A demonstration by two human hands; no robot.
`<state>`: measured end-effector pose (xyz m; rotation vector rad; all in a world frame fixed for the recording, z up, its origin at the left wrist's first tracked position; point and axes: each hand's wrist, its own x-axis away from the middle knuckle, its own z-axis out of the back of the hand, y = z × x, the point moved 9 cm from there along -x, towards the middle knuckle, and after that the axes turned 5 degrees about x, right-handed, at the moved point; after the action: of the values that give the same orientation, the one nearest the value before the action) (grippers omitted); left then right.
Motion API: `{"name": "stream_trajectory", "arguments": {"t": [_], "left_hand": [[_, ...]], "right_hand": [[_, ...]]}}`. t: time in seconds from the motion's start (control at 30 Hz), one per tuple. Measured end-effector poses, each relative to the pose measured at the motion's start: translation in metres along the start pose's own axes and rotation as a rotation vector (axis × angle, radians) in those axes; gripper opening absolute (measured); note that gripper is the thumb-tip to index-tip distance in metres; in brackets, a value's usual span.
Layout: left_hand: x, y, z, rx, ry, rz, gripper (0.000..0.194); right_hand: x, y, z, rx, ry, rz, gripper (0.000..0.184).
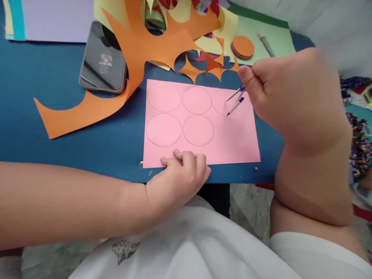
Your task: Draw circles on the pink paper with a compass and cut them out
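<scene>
A sheet of pink paper [232, 143] lies on the blue table near its front edge, with several pencil circles drawn on it. My right hand [293, 93] is closed on a drawing compass [238, 101], gripping it from above. The compass legs stand over the upper right circle, a pointed metal leg and a white-and-blue pen leg; the hand hides its top. At the sheet's lower edge rests my left hand [183, 172], fingers curled and touching the paper, some tips hidden. Nothing shows in the left hand.
Cut orange paper scraps [157, 46] spread across the back, partly over a dark glossy box-like device [101, 58]. A stack of orange discs [243, 47] and a pencil [266, 44] lie on green paper [280, 37]. Purple paper [58, 19] is at back left.
</scene>
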<state>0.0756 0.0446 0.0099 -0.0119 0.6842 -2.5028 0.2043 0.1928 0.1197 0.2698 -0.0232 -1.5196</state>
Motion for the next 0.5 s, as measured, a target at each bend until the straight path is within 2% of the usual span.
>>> {"name": "stream_trajectory", "arguments": {"t": [0.1, 0.2, 0.27, 0.4, 0.5], "left_hand": [[0.0, 0.0, 0.001, 0.006, 0.006, 0.011, 0.035], [0.0, -0.001, 0.0, 0.015, 0.004, 0.011, 0.035], [0.001, 0.0, 0.0, 0.023, -0.003, 0.006, 0.034], [0.002, 0.0, -0.003, 0.042, -0.017, 0.008, 0.031], [0.002, 0.001, -0.002, 0.046, -0.007, 0.017, 0.03]], "right_hand": [[-0.007, 0.012, 0.0, 0.003, -0.006, -0.075, 0.061], [-0.006, 0.013, 0.005, -0.187, 0.092, 0.041, 0.067], [0.001, 0.013, 0.009, -0.315, 0.185, 0.12, 0.065], [0.017, -0.002, -0.005, -0.669, 0.117, 0.288, 0.063], [0.025, -0.016, -0.011, -0.766, 0.075, 0.326, 0.063]]}}
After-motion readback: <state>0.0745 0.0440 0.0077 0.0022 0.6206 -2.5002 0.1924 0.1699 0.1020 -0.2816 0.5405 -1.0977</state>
